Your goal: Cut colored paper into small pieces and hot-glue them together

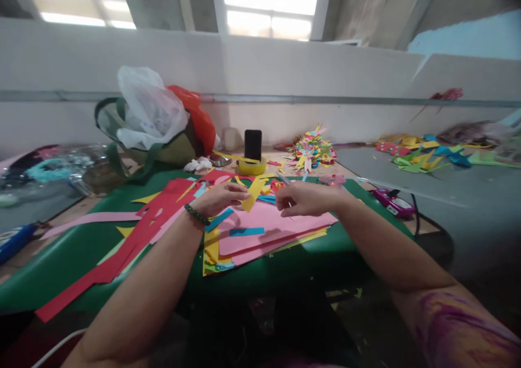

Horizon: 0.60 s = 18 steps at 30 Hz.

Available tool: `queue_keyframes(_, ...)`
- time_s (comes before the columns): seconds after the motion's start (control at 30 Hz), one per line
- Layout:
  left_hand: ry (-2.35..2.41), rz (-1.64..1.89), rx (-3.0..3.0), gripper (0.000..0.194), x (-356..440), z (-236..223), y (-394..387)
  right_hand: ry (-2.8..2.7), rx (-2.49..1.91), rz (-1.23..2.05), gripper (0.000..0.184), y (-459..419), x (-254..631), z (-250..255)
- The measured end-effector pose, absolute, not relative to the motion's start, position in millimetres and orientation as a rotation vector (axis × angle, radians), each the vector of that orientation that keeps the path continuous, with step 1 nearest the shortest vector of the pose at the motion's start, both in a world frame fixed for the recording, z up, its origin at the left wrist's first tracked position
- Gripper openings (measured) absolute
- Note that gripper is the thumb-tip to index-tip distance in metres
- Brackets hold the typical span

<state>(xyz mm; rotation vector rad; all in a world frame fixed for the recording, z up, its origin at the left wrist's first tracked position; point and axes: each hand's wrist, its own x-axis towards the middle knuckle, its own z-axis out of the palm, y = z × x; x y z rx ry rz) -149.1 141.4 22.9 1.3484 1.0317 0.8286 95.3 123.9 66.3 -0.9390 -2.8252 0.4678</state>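
Observation:
Between the fingers of my left hand [223, 198] is a yellow paper strip [254, 193], held tilted above the stacked sheets. My right hand [304, 198] is closed around scissors [284, 178], of which only the grey blades show beyond the fingers. A small gap separates the blades from the strip. Beneath both hands lies a stack of pink paper [260, 243], with yellow and other coloured sheets at its edges. One blue paper strip [247, 232] rests on the pink sheet, and another blue piece [220, 219] lies beside my left wrist.
Red paper [134, 238] spreads over the green mat [171, 289] at left. Behind stand a phone [253, 144], a yellow tape roll [251, 166], a stuffed bag [163, 150] and a pile of colourful folded paper [312, 152]. A purple power strip [393, 203] sits at right.

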Motion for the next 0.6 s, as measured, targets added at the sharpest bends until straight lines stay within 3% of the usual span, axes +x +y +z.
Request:
queue_keyframes(0.13,0.971,1.059,1.208,0.033,-141.7,20.1,140.5,-2.364,-0.756,0.000,0.003,145.9,71.4,28.1)
queue_keyframes(0.3,0.887,1.046,1.142,0.031,-132.6,19.5,136.4,-2.225,-0.351,-0.370,0.017,149.9,64.3,-4.4)
queue_keyframes(0.47,0.889,1.055,1.146,0.036,-127.3,23.5,130.7,-2.174,-0.275,-0.172,0.021,148.6,66.2,-4.8)
queue_keyframes(0.6,0.966,1.120,1.372,0.036,-125.4,21.5,131.6,-2.063,-0.456,0.266,0.022,145.5,61.1,-4.1)
